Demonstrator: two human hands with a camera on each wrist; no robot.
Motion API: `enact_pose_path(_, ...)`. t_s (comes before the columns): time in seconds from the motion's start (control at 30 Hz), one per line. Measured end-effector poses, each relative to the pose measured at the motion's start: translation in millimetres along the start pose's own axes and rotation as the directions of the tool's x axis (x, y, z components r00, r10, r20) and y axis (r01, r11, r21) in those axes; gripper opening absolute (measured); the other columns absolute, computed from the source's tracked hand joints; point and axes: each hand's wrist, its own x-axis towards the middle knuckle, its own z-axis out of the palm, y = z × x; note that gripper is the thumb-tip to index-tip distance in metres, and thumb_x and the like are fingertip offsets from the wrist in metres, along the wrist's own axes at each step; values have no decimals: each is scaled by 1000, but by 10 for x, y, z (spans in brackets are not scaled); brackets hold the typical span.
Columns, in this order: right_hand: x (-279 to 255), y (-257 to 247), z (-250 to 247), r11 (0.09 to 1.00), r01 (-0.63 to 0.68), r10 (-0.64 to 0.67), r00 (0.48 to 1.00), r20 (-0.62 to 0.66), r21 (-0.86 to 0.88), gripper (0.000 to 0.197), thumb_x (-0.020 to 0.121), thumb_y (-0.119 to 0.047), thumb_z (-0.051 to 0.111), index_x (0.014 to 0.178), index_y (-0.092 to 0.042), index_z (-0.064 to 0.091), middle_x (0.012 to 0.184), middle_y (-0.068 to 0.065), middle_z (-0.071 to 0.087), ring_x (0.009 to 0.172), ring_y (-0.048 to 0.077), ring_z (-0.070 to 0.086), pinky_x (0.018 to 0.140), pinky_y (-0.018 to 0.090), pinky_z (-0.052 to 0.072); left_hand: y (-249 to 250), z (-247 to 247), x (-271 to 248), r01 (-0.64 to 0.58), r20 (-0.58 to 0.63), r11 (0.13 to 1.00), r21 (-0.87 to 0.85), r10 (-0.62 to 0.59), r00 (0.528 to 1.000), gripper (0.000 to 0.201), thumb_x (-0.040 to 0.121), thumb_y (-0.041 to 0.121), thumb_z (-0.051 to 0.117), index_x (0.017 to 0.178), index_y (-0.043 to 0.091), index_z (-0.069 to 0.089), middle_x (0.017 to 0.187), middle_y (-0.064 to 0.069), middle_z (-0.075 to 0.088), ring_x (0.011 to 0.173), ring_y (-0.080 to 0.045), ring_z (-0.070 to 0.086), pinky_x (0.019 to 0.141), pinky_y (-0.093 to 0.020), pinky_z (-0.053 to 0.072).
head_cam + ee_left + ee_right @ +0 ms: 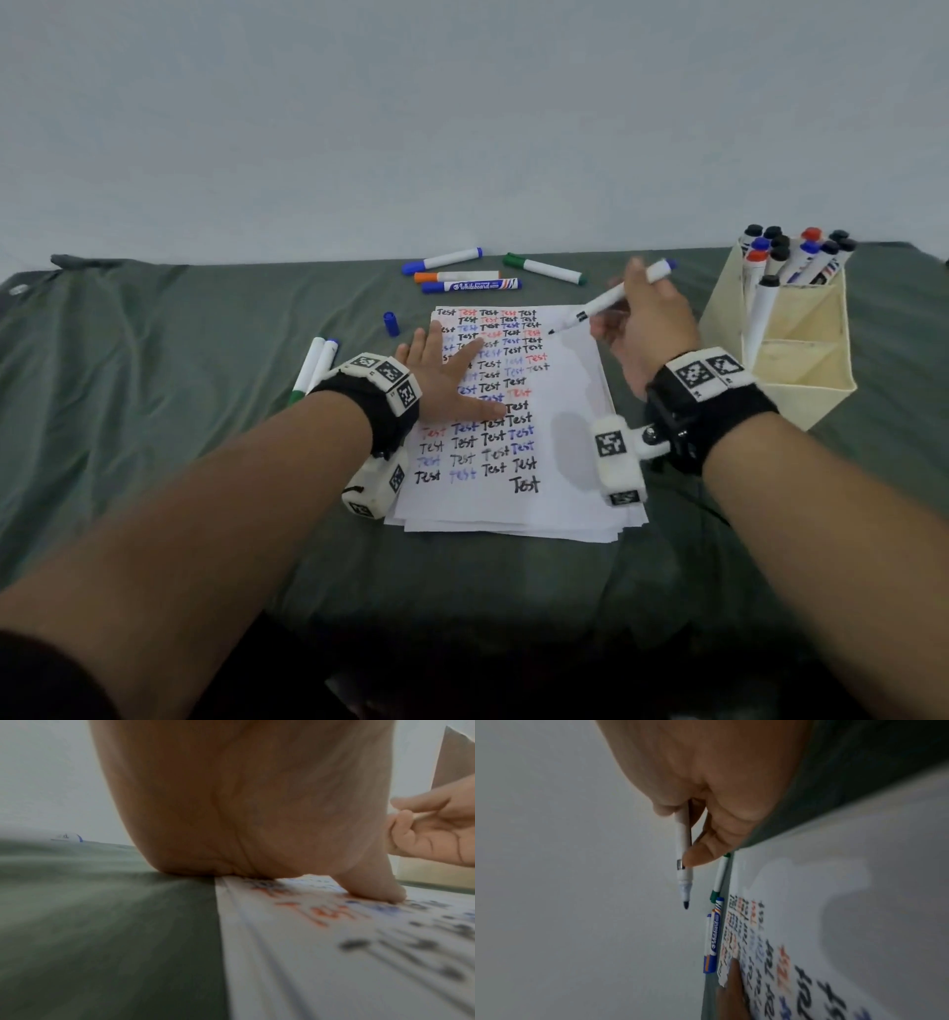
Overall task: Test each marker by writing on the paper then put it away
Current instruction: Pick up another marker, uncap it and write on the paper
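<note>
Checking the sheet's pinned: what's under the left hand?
The left hand lies flat on the top sheet of paper, over rows of "Test". More sheets show at the bottom edge. The words beneath the palm are hidden.

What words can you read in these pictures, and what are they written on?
"Test": handwritten over and over in black, red and blue on the white sheet of paper.
"Whiteboard": on the blue-labelled marker lying on the green cloth beyond the paper.
Small print beside that word: too small to read.
Label on the uncapped white marker in the right hand: blurred.
Printing on the markers in the cream holder: unreadable.
</note>
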Motion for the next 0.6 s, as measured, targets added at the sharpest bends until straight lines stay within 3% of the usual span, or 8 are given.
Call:
enact_pose_path(0.03,-26,42,23,985,-102,107,994,-26,143,23,103,-33,59,95,-12,57,66,1,58,51,13,56,53,26,54,-1,-2,0,0,2,1000,-1,0,1000,137,29,112,14,147,52,-19,161,-10,-30,150,-33,-22,121,-52,-5)
enact_pose_path(0.1,-78,180,39,953,-177,185,983,-10,245,15,98,-16,68,99,-8,55,76,6,61,58,15,61,60,26,58,-1,6,-3,-1,-5,1000,2,1,1000,136,29,112,14,147,52,-19,161,-10,-29,150,-33,-21,120,-53,-5)
enact_pose_path(0.17,-112,339,20,981,-129,127,992,22,145,24,89,3,73,101,-7,55,91,12,64,74,20,68,72,29,60,1,19,-2,-4,-18,1000,3,4,1000,137,29,112,13,148,51,-18,161,-11,-28,150,-34,-20,120,-53,-5)
enact_pose_path(0.23,-132,426,-13,998,-56,55,997,51,17,30,84,9,74,102,-7,57,95,14,65,85,23,70,78,31,61,2,23,5,-4,-25,1000,-2,4,1000,137,29,112,12,148,51,-17,161,-11,-28,150,-34,-20,120,-53,-5)
enact_pose_path(0.47,-90,548,-103,952,114,-68,983,168,-283,21,74,-7,83,80,-18,66,77,6,69,72,18,70,71,30,58,8,14,1,-3,-15,1000,-27,3,1000,139,27,112,13,148,52,-17,161,-11,-29,150,-33,-22,120,-52,-7)
enact_pose_path(0.6,-65,571,-125,940,129,-77,982,171,-315,19,71,-16,84,78,-22,67,75,1,72,72,17,70,72,31,58,17,14,-15,-5,-19,1000,-30,5,1000,141,27,111,12,150,50,-16,161,-11,-28,150,-33,-22,119,-52,-7)
